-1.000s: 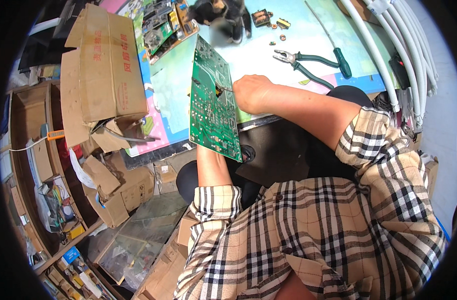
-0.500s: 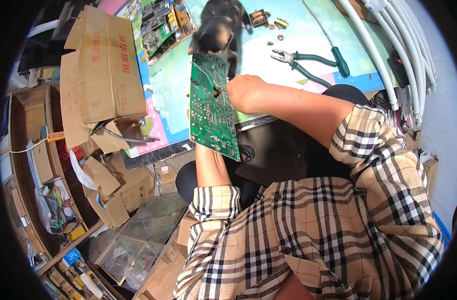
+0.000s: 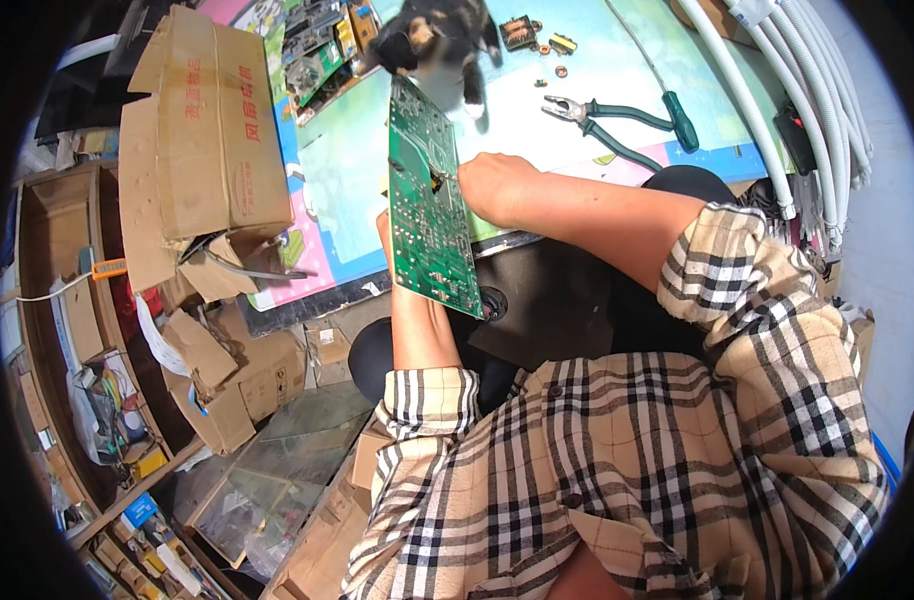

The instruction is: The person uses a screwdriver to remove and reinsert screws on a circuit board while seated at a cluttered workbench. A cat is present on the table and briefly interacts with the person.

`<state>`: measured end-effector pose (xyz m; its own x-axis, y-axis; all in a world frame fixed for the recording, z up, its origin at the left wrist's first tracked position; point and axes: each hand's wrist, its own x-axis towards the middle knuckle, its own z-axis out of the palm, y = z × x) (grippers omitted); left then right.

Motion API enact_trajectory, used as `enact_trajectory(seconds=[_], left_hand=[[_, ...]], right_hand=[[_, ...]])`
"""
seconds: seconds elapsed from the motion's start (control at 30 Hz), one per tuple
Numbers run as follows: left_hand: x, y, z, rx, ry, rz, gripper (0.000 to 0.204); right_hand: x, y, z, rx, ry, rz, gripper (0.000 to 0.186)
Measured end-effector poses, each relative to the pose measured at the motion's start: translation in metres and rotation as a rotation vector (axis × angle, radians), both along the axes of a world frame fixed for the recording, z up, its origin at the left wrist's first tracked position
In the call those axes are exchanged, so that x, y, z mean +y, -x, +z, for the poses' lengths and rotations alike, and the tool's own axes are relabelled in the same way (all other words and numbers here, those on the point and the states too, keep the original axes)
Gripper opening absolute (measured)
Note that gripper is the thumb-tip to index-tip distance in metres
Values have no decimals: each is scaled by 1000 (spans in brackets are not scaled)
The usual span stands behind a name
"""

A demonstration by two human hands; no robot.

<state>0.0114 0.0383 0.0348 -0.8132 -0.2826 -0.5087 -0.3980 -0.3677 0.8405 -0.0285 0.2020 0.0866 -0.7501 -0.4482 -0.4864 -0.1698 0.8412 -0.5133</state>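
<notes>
A green circuit board (image 3: 427,220) stands almost upright over the table edge, solder side toward me. My left hand (image 3: 385,235) grips it from behind, mostly hidden by the board. My right hand (image 3: 497,185) is closed at the board's right edge, beside a small dark-and-yellow part (image 3: 436,178) at an opening; what its fingers hold is too small to make out. Beyond the board a black cat (image 3: 437,35) with tan patches is on the mat. Pliers (image 3: 602,130), a screwdriver (image 3: 682,120) and several small components (image 3: 520,33) lie to the right.
A pile of boards (image 3: 317,50) sits at the back left beside a large cardboard box (image 3: 202,140). White corrugated tubes (image 3: 807,90) hang over the table's right end. Wooden shelves (image 3: 57,230) and more cartons (image 3: 247,390) stand low at the left, beside the mat-covered table (image 3: 337,150).
The cat's head dipped to the board's top half a second ago and is now raised and farther back. The board and both hands have shifted only slightly.
</notes>
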Motion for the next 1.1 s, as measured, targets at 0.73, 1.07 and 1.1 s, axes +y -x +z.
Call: enact_trajectory(seconds=[0.73, 1.07, 1.1], left_hand=[[-6, -12, 11, -11, -138, 53, 13], [-2, -7, 13, -12, -117, 48, 13], [-2, -8, 13, -13, -115, 47, 13]], right_hand=[[10, 12, -8, -53, 39, 96, 40], [9, 8, 5, 13, -69, 77, 43], [9, 8, 4, 17, -69, 75, 43]])
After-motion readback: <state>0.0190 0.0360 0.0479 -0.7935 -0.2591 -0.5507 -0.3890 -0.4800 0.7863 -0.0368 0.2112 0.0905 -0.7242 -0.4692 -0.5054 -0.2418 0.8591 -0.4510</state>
